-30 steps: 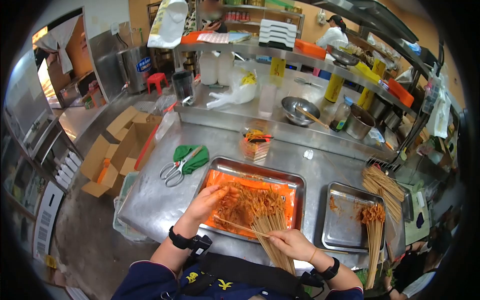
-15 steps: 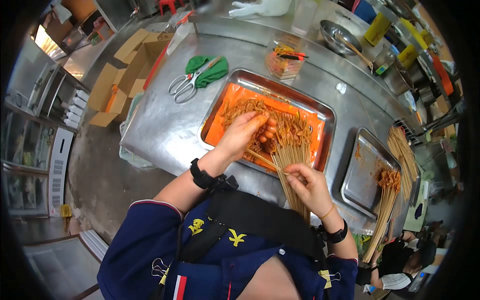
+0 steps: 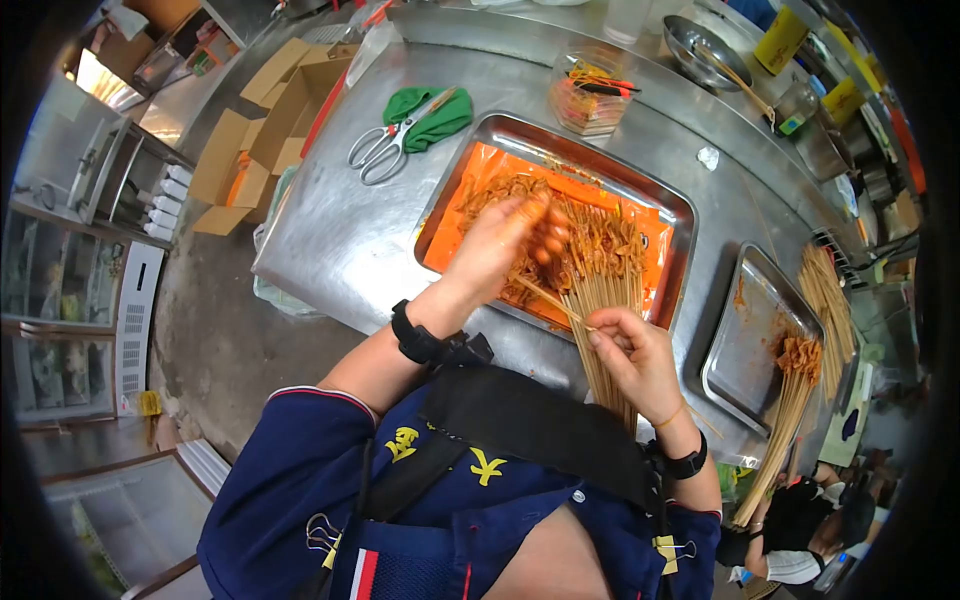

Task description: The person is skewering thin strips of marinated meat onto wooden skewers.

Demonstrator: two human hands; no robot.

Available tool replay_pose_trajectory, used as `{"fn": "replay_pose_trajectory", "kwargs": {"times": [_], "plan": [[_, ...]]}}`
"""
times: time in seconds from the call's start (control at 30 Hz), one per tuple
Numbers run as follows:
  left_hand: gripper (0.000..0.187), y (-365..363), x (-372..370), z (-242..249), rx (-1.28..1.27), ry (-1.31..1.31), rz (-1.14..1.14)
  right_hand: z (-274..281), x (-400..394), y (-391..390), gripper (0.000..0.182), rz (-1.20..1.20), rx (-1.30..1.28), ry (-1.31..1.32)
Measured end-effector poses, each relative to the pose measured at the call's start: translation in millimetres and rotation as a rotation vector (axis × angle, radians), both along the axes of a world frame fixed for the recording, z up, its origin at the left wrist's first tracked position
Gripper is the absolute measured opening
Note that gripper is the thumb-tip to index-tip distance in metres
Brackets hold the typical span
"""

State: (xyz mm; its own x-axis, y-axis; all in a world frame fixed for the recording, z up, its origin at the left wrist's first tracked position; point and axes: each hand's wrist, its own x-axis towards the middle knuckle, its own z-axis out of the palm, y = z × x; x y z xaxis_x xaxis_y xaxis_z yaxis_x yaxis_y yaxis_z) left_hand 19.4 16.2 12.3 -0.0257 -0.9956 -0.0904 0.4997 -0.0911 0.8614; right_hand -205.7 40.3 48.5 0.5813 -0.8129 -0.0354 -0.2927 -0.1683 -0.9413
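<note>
My right hand (image 3: 640,355) pinches the end of a thin bamboo skewer (image 3: 550,298), which slants up and left below my left hand (image 3: 508,238). The left fingers are curled, stained orange and somewhat blurred; whatever lies in them is hidden. Both hands are over a metal tray (image 3: 684,262) lined with an orange sheet (image 3: 470,180). Inside it, a heap of sauced meat slices (image 3: 515,188) lies at the left. Beside the heap rests a bundle of loaded skewers (image 3: 605,285), their bare ends sticking out over the near rim, close to my right hand.
A smaller tray (image 3: 745,310) at the right holds more loaded skewers (image 3: 790,395), with bare sticks (image 3: 825,310) beyond. Scissors (image 3: 385,150) lie by a green cloth (image 3: 435,120). A clear container (image 3: 590,95) stands behind the tray. Another person (image 3: 800,520) is at lower right.
The view has shifted slightly, so the table appears farther right. My left fingers have moved a little over the meat. My right hand keeps its pinch on the skewer.
</note>
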Motion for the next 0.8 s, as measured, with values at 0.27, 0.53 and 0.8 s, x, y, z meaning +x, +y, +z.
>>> {"fn": "replay_pose_trajectory", "kwargs": {"times": [0.27, 0.53, 0.8], "plan": [[0.017, 0.5, 70.8, -40.8, 0.061, -0.531, 0.272, -5.5, -25.7, 3.7, 0.025, -0.216, 0.279, -0.216], [0.018, 11.4, 53.4, -42.4, 0.144, -1.271, 0.300, -6.6, -28.2, 7.4, 0.031, -0.159, 0.308, -0.138], [0.023, 7.4, 39.8, -57.9, 0.014, -1.736, 0.222, -12.7, -25.9, 8.6, 0.031, -0.110, 0.263, -0.097]]}}
